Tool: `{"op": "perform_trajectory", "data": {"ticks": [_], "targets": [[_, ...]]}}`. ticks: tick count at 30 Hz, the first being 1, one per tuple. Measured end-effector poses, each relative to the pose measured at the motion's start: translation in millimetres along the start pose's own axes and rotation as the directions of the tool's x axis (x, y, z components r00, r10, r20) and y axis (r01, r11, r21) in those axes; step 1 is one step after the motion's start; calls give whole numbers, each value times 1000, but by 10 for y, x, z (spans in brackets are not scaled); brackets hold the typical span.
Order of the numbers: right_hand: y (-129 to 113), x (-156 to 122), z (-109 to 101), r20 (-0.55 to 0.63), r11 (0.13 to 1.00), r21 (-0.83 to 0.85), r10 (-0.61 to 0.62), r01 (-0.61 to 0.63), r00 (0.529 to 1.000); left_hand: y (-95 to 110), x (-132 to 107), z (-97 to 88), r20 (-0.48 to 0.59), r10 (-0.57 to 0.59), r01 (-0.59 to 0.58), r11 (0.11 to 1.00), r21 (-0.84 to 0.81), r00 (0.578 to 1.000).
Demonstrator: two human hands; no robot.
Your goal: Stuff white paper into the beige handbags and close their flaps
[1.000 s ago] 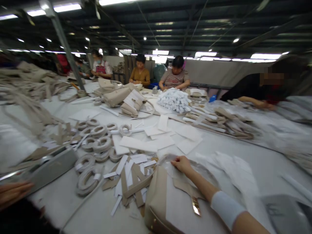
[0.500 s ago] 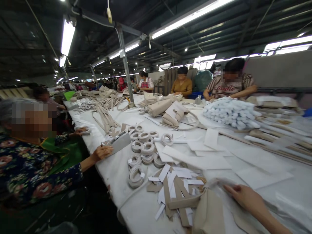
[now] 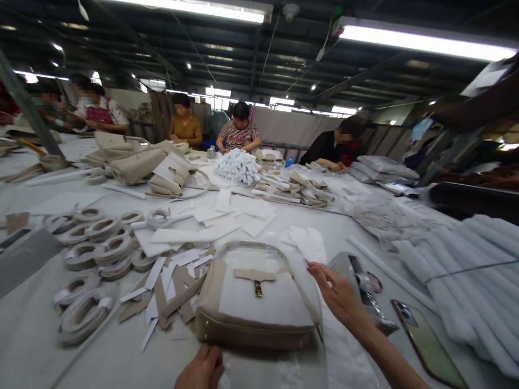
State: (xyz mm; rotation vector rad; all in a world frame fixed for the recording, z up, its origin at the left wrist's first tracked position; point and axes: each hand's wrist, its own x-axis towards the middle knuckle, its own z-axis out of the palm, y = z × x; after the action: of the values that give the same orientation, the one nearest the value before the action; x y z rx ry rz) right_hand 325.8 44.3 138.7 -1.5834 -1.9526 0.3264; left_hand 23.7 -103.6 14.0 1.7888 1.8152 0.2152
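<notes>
A beige handbag [image 3: 251, 319] with a white paper panel and a gold clasp lies flat on the table in front of me, with a clear plastic bag [image 3: 284, 367] around it. My left hand [image 3: 200, 370] is curled at the bag's near edge, at the plastic's corner. My right hand [image 3: 338, 294] is raised at the bag's right side, its fingertips pinched on the plastic's upper edge.
Coiled beige straps [image 3: 93, 243] and loose paper and card strips [image 3: 170, 275] lie to the left. To the right are a grey tool [image 3: 359, 281], a phone [image 3: 425, 340] and white rolls [image 3: 466, 259]. More handbags [image 3: 138, 162] and several seated workers are at the far side.
My view swung left, then back right and down onto the handbag. My right hand went from the bag's top to its right side, and my left hand came in at the near edge.
</notes>
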Motion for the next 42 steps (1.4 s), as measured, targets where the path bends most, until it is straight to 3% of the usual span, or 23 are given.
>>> {"op": "perform_trajectory", "data": {"ticks": [4, 9, 11, 14, 16, 18, 21, 25, 30, 33, 36, 38, 40, 42], "targets": [[162, -549, 23, 11, 987, -53, -150, 151, 989, 31, -55, -12, -29, 60, -59, 998, 11, 998], [197, -803, 73, -9, 921, -165, -358, 352, 934, 145, -132, -36, -175, 157, -154, 988, 34, 972], [135, -796, 59, 28, 896, -181, -406, 404, 913, 236, -141, -182, -288, 287, -285, 957, 51, 913], [-52, -683, 30, 135, 875, -178, -432, 451, 892, 451, -41, -595, -431, 497, -476, 864, 164, 753], [-218, -556, 25, 236, 858, -158, -447, 488, 863, 620, 112, -900, -372, 578, -505, 816, 281, 727], [-373, -422, 44, 354, 836, -117, -469, 536, 809, 762, 300, -1134, -163, 661, -567, 725, 391, 733], [-497, -275, 118, 515, 809, -54, -480, 585, 711, 875, 553, -1288, 135, 657, -637, 628, 446, 742], [-413, -231, 280, 633, 816, -28, -432, 577, 642, 862, 753, -1228, 264, 616, -666, 635, 391, 742], [-263, -282, 442, 677, 856, -16, -371, 517, 636, 741, 843, -1042, 352, 534, -635, 703, 320, 769], [-258, -303, 458, 641, 819, -43, -417, 573, 644, 694, 794, -985, 286, 535, -606, 694, 389, 795], [-244, -375, 433, 507, 725, -96, -554, 682, 660, 631, 638, -939, 104, 563, -535, 688, 490, 820], [-207, -469, 409, 367, 677, -126, -648, 726, 668, 548, 496, -889, -15, 616, -515, 671, 533, 787], [-163, -575, 390, 244, 669, -159, -686, 726, 686, 443, 363, -835, -116, 694, -526, 634, 568, 711], [-134, -656, 381, 195, 666, -190, -695, 722, 692, 352, 268, -803, -197, 746, -531, 608, 591, 636]]}}
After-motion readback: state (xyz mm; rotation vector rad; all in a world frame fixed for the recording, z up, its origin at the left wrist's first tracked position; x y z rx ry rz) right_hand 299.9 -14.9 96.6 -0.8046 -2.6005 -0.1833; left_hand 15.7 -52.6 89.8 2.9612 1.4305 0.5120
